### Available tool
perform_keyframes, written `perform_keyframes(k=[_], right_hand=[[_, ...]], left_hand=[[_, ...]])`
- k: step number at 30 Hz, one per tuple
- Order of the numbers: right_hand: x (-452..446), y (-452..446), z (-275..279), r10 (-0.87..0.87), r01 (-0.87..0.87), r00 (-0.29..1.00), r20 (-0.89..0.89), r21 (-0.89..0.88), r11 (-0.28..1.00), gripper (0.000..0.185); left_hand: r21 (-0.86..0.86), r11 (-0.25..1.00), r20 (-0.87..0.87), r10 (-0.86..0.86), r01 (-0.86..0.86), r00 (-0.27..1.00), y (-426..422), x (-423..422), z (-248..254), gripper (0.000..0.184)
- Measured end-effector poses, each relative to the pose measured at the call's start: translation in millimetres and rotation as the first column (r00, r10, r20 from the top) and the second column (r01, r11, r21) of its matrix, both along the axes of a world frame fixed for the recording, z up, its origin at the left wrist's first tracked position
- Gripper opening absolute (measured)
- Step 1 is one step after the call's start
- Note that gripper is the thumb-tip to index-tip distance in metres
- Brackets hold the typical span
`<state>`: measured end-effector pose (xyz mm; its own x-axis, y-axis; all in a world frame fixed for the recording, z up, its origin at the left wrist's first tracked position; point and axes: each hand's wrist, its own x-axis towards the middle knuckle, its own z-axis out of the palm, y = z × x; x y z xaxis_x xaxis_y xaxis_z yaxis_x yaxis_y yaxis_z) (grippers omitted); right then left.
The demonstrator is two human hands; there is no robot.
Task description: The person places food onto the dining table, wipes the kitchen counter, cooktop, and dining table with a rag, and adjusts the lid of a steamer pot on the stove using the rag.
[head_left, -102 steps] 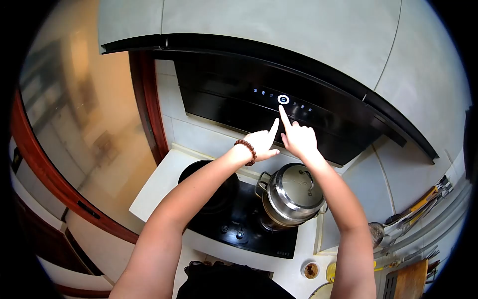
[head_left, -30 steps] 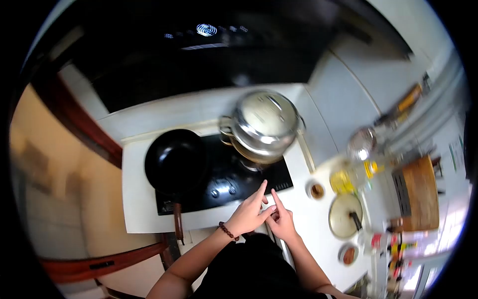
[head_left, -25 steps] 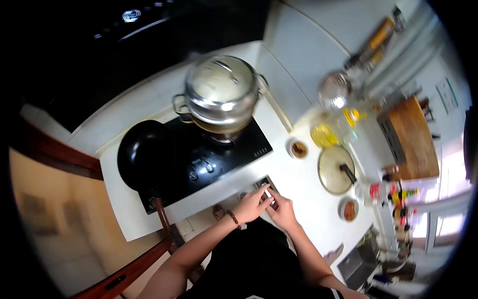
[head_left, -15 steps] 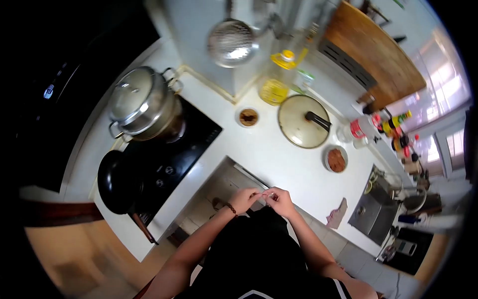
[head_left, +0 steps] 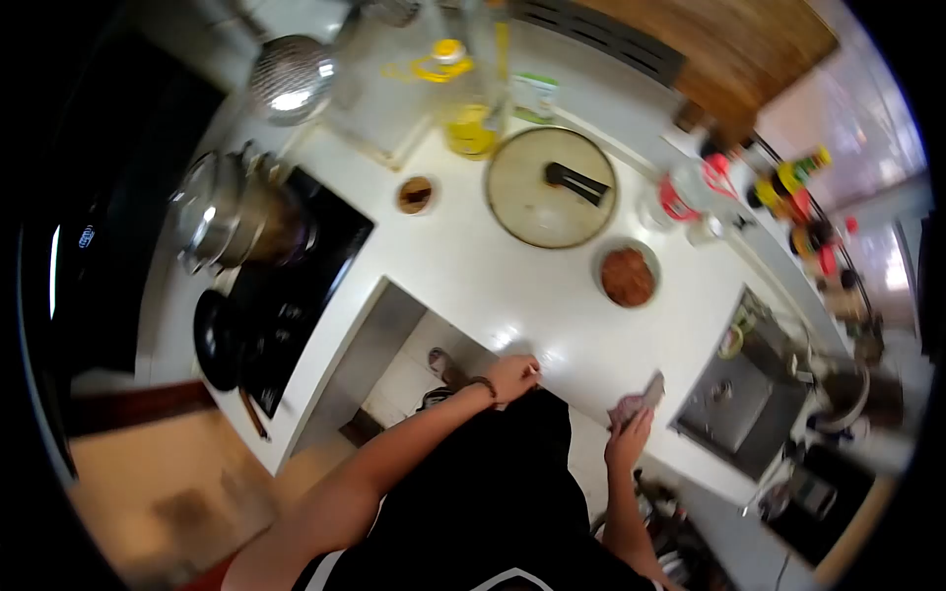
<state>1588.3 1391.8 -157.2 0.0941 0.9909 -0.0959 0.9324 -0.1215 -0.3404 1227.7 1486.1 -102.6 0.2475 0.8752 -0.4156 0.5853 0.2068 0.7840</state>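
Note:
My left hand (head_left: pixel 513 378), with a bead bracelet on its wrist, is at the counter's front edge, its fingers curled; whether anything is in them is too small to make out. My right hand (head_left: pixel 628 439) reaches to a greyish-pink cloth (head_left: pixel 639 399) lying by the counter edge left of the sink, and its fingers touch the near end. Further back on the white counter (head_left: pixel 493 286) are a bowl of reddish-brown food (head_left: pixel 628 276), a glass pan lid (head_left: pixel 552 187) with a black handle, and a small bowl with brown contents (head_left: pixel 415 195).
At the left, a steel steamer pot (head_left: pixel 232 217) and a black wok (head_left: pixel 219 340) stand on the black hob (head_left: pixel 305 271). An oil bottle (head_left: pixel 470 128) is behind the small bowl. Bottles line the back right, beside the sink (head_left: pixel 739 414). A wooden board (head_left: pixel 729 59) hangs above.
The view has swung right, from the range hood and hob to the counter and sink. My hands, earlier pointing at the hood and then together, have parted; my right hand has moved right to the cloth.

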Motion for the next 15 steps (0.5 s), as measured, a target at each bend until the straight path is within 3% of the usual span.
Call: perform_keyframes(k=[1,3,7,10,15], right_hand=[[4,-6,-6,0.000,0.002,0.999,0.033,-0.054,0.999,0.074],[14,-14,-24,0.033,-0.036,0.986,0.164,0.013,0.999,0.072],[-12,32,-18,0.188,-0.193,0.976,0.107,0.037,0.980,0.074],[-53,68,-19,0.428,-0.432,0.894,0.134,0.003,0.902,0.075],[-155,106,-22,0.668,-0.680,0.726,0.166,0.028,0.732,0.074]], left_hand=[[0.022,1.000,-0.022,-0.003,0.004,1.000,-5,6,-5,0.026],[0.066,0.998,0.019,0.020,-0.021,1.000,-20,15,-15,0.027],[0.062,0.989,-0.025,0.135,-0.133,0.991,-35,-1,1,0.030],[0.057,0.959,-0.023,0.280,-0.278,0.960,-59,-21,5,0.029],[0.065,0.886,-0.015,0.461,-0.459,0.887,-104,-56,7,0.029]])
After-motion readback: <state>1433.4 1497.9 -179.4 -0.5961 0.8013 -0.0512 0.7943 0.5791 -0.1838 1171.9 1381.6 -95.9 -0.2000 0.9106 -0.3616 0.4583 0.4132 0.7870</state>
